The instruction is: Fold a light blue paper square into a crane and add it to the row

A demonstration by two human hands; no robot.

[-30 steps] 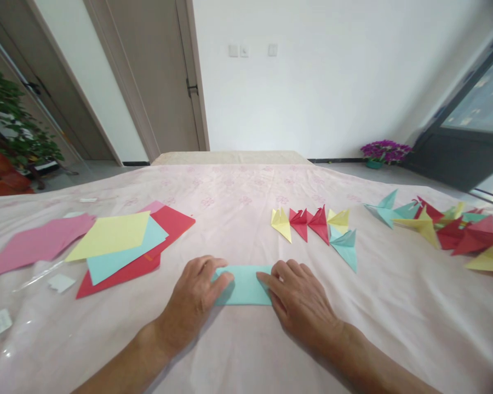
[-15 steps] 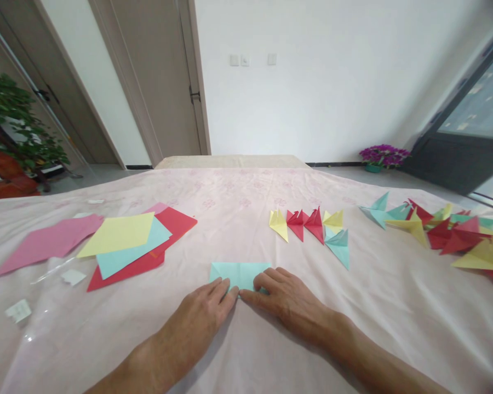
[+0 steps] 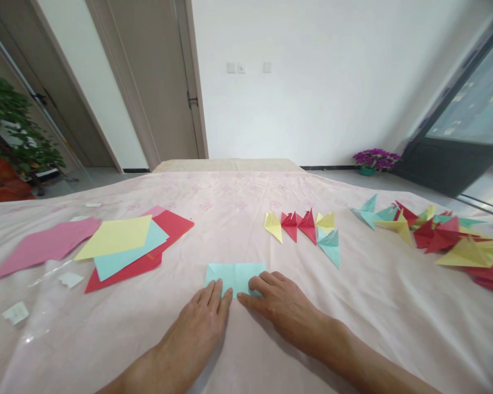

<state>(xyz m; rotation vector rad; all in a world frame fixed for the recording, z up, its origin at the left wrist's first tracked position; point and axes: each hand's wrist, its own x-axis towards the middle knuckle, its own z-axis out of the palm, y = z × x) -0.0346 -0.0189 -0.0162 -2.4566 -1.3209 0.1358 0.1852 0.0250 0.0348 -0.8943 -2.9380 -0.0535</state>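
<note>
A light blue sheet of origami paper [image 3: 235, 273], folded to a rectangle with crease lines showing, lies flat on the cloth in front of me. My left hand [image 3: 207, 312] rests on its near left part, fingers stretched out and thumb by the near edge. On the near right part is my right hand [image 3: 281, 301], its fingers curled down and bunched on the paper, one fingertip pressing at the middle of the near edge. The fingers cover both near corners of the sheet.
Square sheets in yellow [image 3: 119, 236], pink [image 3: 49, 241], blue and red lie to the left, near paper scraps [image 3: 70, 279] and clear plastic. Right of centre stands a row of small folded birds [image 3: 306, 225]. A pile of folded birds [image 3: 443, 235] lies farther right on the pink tablecloth [image 3: 246, 350].
My left thumb has slid left along the near edge, away from my right hand, opening a gap between them. The right hand still presses the paper. The view has shifted slightly.
</note>
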